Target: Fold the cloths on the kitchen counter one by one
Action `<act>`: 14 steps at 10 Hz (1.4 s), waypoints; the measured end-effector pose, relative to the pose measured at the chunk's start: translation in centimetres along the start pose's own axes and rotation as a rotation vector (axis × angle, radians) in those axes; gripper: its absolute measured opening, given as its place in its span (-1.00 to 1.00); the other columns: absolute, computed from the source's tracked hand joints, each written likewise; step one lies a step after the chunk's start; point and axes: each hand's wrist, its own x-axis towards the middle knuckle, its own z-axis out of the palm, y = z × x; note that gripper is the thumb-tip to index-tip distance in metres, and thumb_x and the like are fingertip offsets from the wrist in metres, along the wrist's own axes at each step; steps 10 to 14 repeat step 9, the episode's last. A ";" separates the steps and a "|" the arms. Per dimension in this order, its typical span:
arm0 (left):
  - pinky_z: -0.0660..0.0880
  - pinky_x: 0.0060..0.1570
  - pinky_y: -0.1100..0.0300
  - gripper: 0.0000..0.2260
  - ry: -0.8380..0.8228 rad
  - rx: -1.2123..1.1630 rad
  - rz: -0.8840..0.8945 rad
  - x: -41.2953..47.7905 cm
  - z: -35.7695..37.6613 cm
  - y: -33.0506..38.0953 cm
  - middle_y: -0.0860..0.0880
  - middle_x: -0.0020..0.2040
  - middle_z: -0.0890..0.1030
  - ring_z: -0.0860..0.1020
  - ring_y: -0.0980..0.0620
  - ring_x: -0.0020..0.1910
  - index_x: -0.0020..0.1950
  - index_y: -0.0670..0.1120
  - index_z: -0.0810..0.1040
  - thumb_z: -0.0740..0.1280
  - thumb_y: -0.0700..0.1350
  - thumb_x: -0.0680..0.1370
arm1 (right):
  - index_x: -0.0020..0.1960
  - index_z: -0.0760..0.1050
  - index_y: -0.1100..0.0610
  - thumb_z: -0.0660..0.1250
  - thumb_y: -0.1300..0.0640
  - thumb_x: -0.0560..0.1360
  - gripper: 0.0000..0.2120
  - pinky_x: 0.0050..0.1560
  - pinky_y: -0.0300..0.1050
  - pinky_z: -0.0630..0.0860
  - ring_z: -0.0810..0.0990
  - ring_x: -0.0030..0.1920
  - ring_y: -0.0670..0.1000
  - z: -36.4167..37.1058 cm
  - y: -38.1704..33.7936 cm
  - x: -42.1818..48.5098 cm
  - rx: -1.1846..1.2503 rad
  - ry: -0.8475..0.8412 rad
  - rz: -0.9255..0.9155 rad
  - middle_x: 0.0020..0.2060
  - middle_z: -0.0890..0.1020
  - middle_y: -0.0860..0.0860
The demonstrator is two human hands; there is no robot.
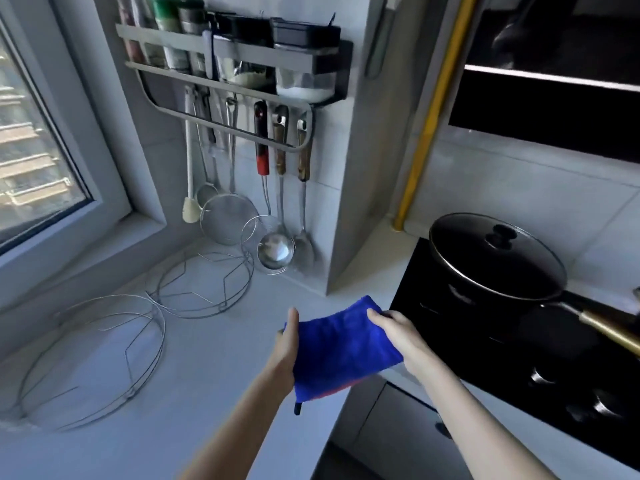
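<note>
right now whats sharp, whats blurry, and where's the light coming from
Head view: daylight enters from the window at left; the blue cloth and both hands are fairly sharp; the wire racks look soft; wide-angle bending curves the yellow pipe; glare streaks the pan lid.

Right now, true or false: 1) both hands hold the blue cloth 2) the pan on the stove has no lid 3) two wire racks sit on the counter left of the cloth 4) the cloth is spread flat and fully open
1) True: the left hand and right hand each have a grip on the blue cloth.
2) False: the pan is covered by a lid with a knob.
3) True: two wire racks lie on the counter.
4) False: the cloth looks folded over into a compact shape.
</note>
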 end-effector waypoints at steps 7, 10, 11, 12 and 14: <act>0.28 -0.37 0.23 -0.75 0.106 -0.326 -0.121 16.6 14.0 4.7 -0.06 -0.43 0.36 0.28 0.05 -0.47 -0.34 -0.14 0.36 0.34 -0.26 0.50 | 0.27 0.43 0.11 0.03 -0.04 0.62 -0.64 0.14 0.01 0.46 0.52 0.12 0.18 -2.4 -5.1 32.7 -0.784 -0.263 -0.203 0.21 0.55 0.12; 0.31 -0.24 0.18 -0.79 0.159 -0.168 -0.051 14.5 12.8 5.3 -0.09 -0.22 0.46 0.42 0.00 -0.26 -0.27 -0.12 0.39 0.38 -0.14 0.48 | 0.15 0.50 0.25 0.17 0.14 0.54 -0.72 0.02 0.04 0.38 0.53 0.05 0.26 -0.8 -4.8 29.6 -1.183 0.217 -0.562 0.05 0.60 0.26; 0.31 -0.24 0.18 -0.79 0.159 -0.168 -0.051 14.5 12.8 5.3 -0.09 -0.22 0.46 0.42 0.00 -0.26 -0.27 -0.12 0.39 0.38 -0.14 0.48 | 0.15 0.50 0.25 0.17 0.14 0.54 -0.72 0.02 0.04 0.38 0.53 0.05 0.26 -0.8 -4.8 29.6 -1.183 0.217 -0.562 0.05 0.60 0.26; 0.31 -0.24 0.18 -0.79 0.159 -0.168 -0.051 14.5 12.8 5.3 -0.09 -0.22 0.46 0.42 0.00 -0.26 -0.27 -0.12 0.39 0.38 -0.14 0.48 | 0.15 0.50 0.25 0.17 0.14 0.54 -0.72 0.02 0.04 0.38 0.53 0.05 0.26 -0.8 -4.8 29.6 -1.183 0.217 -0.562 0.05 0.60 0.26; 0.31 -0.24 0.18 -0.79 0.159 -0.168 -0.051 14.5 12.8 5.3 -0.09 -0.22 0.46 0.42 0.00 -0.26 -0.27 -0.12 0.39 0.38 -0.14 0.48 | 0.15 0.50 0.25 0.17 0.14 0.54 -0.72 0.02 0.04 0.38 0.53 0.05 0.26 -0.8 -4.8 29.6 -1.183 0.217 -0.562 0.05 0.60 0.26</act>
